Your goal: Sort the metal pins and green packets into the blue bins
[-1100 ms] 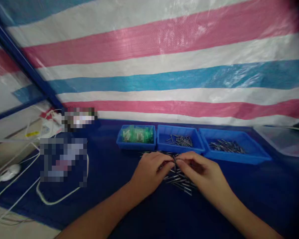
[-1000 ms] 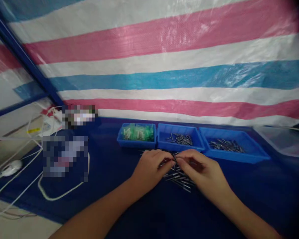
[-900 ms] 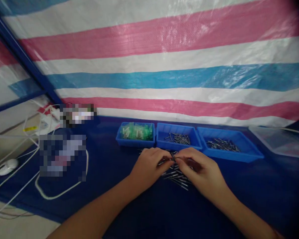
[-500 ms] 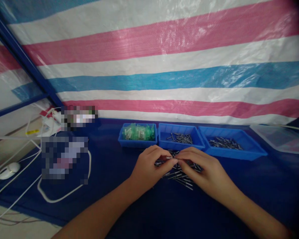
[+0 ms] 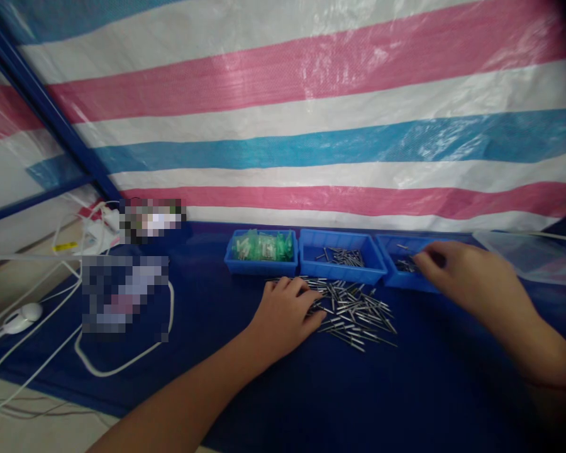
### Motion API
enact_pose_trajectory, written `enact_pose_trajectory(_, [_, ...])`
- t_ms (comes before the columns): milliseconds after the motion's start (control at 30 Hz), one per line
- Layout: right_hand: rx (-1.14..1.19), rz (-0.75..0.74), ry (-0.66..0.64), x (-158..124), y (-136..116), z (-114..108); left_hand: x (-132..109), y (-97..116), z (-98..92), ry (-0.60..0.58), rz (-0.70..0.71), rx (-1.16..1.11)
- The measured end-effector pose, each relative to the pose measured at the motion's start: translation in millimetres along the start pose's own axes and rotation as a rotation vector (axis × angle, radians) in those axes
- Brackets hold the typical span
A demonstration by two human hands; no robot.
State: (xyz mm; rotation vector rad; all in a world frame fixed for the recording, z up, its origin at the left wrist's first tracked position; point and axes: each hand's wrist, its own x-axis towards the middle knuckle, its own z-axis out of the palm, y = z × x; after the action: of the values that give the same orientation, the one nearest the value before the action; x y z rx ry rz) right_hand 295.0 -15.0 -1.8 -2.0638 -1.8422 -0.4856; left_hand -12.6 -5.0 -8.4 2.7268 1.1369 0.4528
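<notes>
The loose heap of thin steel pins [image 5: 358, 311] — judged light, stiff, slippery, best pinched mid-shaft — is touched by the flat, released left hand [image 5: 285, 313]; whether the right hand [image 5: 466, 280], right of the heap, grasps anything cannot be told.

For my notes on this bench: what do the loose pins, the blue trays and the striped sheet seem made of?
The loose pins: probably bare metal; thin, grey, with bright glints. The blue trays: likely moulded plastic, smooth; one even colour, thin rims. The striped sheet: apparently woven plastic tarpaulin, glossy; a fine weave and wrinkled highlights show.
</notes>
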Motion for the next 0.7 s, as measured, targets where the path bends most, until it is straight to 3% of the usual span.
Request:
enact_pose_trajectory(100, [-0.089, -0.003, -0.035, -1, -2, 5, -1, 2, 0.0, -0.022, 0.007, 0.02])
enact_pose_trajectory(200, [-0.104, -0.014, 0.084, -2, -12, 1, 0, 4, -2.1, -0.049, 0.008, 0.021])
enact_pose_trajectory(367, [0.115, -0.148, 0.181, -8, -37, -13, 0, 5, -3.9, -0.088, 0.012, -0.032])
enact_pose_trajectory(467, [0.283, -0.263, 0.095, -19, -64, -17, 1, 6, -2.4, -0.061, -0.004, -0.086])
enact_pose_trajectory(600, [0.514, -0.412, -0.044, -38, -101, -19, 5, 6, -0.7, 0.075, -0.019, -0.267])
enact_pose_trajectory(700, [0.694, -0.39, -0.109, -46, -115, -17, 7, 5, -1.1, 0.144, -0.012, -0.479])
